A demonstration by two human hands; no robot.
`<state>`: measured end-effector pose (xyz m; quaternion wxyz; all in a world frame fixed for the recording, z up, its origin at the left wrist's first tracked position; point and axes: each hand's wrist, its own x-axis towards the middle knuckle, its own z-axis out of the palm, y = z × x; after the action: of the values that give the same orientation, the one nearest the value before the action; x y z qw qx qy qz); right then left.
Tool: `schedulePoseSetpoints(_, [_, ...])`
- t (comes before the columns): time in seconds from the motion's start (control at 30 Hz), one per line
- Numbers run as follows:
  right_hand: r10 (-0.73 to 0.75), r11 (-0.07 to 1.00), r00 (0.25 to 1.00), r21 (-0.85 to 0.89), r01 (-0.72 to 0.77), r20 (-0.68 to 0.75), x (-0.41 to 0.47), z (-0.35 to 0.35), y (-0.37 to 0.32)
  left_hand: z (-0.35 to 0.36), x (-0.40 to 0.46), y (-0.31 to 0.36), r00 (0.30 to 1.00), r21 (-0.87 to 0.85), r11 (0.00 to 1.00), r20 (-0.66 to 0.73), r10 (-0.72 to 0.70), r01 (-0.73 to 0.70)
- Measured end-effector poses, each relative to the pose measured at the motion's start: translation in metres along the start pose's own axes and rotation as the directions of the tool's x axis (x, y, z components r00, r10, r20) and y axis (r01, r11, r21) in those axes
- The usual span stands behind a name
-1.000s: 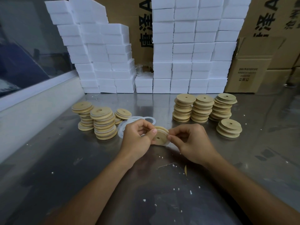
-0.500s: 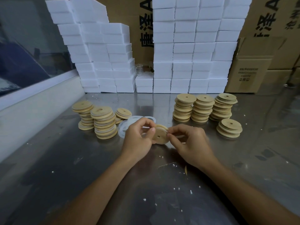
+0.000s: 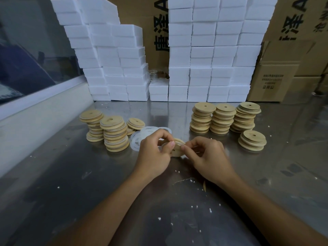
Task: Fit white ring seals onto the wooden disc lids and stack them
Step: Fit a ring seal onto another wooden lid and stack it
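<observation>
Beyond both hands, cardboard boxes [image 3: 273,75] are standing behind a wall of white foam blocks [image 3: 211,55], which is hiding most of their printed lettering; the picture's edge is cutting off the top of both. A metal table [image 3: 71,183] is carrying everything, with white crumbs lying near the forearms. Past the right hand [image 3: 209,157], four stacks of wooden discs [image 3: 223,118] are sitting; past the left hand [image 3: 154,155], three more stacks [image 3: 113,134] are leaning unevenly. Just beyond the left hand's knuckles, a loose pile of white rings [image 3: 142,135] is lying flat, partly hidden by them. Between the hands, one wooden disc [image 3: 177,148] is being held tilted on edge: the left fingers are curling round its near side, and the right thumb and forefinger are pinching its rim. Whether a ring is on it is hard to make out.
</observation>
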<state>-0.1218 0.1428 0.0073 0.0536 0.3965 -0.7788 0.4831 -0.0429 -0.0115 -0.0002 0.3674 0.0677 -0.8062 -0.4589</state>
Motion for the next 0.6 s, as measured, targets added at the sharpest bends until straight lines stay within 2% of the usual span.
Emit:
schedulePoseSetpoints(0.07, [0.011,1.000,1.000,0.024,-0.011,-0.001,-0.0005,-0.0006,0.0012,0.0000,-0.0004,0.0001,0.998,-0.028,0.998,-0.005,-0.055,0.055])
schedulePoseSetpoints(0.2, [0.039,0.998,0.999,0.056,-0.039,0.014,-0.0004,-0.0015,0.0034,-0.0006,0.0006,0.0026,0.981,-0.201,0.961,-0.002,-0.196,0.191])
schedulePoseSetpoints(0.3, [0.062,0.991,0.998,0.117,-0.060,-0.013,-0.0001,-0.0020,0.0028,-0.0001,0.0006,0.0047,0.972,-0.257,0.939,0.015,-0.234,0.230])
schedulePoseSetpoints(0.5, [0.112,0.972,0.994,0.210,-0.109,-0.003,-0.0003,-0.0030,0.0018,0.0017,-0.0007,0.0049,0.981,-0.230,0.954,0.037,-0.190,0.194])
schedulePoseSetpoints(0.6, [0.047,0.982,0.999,0.185,-0.045,-0.005,-0.0017,-0.0025,0.0016,-0.0024,0.0000,0.0027,1.000,-0.031,0.999,0.013,-0.023,0.024])
